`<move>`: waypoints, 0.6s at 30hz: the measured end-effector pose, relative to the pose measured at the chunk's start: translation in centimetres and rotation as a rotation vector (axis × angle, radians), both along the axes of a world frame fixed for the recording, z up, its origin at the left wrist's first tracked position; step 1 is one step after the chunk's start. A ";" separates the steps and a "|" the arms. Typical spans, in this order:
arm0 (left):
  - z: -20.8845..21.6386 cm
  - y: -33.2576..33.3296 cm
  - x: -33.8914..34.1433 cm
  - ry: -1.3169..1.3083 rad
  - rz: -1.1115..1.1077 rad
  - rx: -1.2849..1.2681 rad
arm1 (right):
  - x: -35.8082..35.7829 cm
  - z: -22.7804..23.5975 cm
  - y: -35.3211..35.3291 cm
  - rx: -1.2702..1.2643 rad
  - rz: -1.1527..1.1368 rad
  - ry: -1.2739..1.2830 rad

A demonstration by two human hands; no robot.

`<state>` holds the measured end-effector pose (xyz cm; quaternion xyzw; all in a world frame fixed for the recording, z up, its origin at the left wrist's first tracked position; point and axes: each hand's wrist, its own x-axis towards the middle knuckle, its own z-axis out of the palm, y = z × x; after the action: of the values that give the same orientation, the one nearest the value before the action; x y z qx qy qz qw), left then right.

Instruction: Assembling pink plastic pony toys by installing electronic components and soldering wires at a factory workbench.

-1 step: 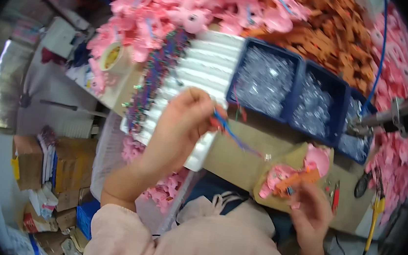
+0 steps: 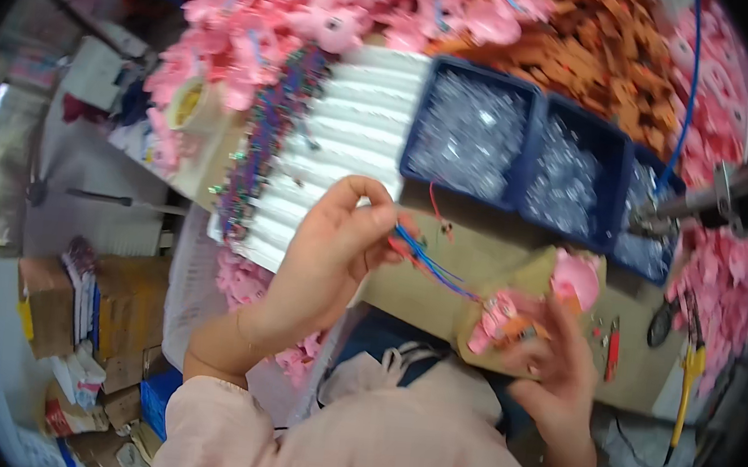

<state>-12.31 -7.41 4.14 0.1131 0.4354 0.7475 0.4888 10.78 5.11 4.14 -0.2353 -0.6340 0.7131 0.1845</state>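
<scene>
My left hand [image 2: 342, 235] pinches a bundle of thin blue wires [image 2: 430, 261] between thumb and fingers, above the brown work surface. A small red piece shows beside its fingertips. The wires run right, toward a pink plastic toy part [image 2: 497, 316] on a tan pad [image 2: 474, 349]; whether they join it I cannot make out. Over this pad hovers my right hand [image 2: 559, 368], fingers spread and slightly blurred. Beneath its fingers lies an orange plastic part [image 2: 520, 327], partly hidden. A round pink piece [image 2: 575, 282] sits at the pad's far side.
Blue bins [image 2: 469, 135] of clear small parts stand beyond my hands. Left of them is a ridged white tray [image 2: 349, 123] with bundled wires [image 2: 267, 133]. Pink parts [image 2: 232, 22] and orange parts [image 2: 590, 47] pile behind. A metal fixture [image 2: 710, 207] and red-handled tool [image 2: 612, 351] are right.
My right hand has risen a little, its fingers now straighter over the orange part. The wires in my left hand now appear fanned apart. The whole view has shifted slightly.
</scene>
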 end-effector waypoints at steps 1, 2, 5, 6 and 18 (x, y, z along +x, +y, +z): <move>-0.4 -0.4 1.5 -0.090 -0.036 -0.024 | -1.4 0.7 -0.8 -0.360 -0.059 0.090; -0.5 -0.2 3.0 -0.131 -0.072 -0.023 | -2.0 1.1 -0.7 -0.382 -0.055 0.078; -1.0 0.7 6.1 -0.135 -0.072 -0.184 | -1.8 0.9 1.4 -0.363 -0.102 0.019; -1.6 0.8 6.6 -0.140 -0.161 -0.154 | -1.6 0.8 2.0 -0.326 -0.125 -0.010; -2.3 2.1 6.9 -0.216 -0.440 -0.030 | -0.5 -0.7 3.7 -0.372 -0.199 0.122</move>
<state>-5.37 -5.28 1.87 0.1172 0.3568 0.6242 0.6851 10.29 8.82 3.41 -0.2830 -0.4529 0.8091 0.2453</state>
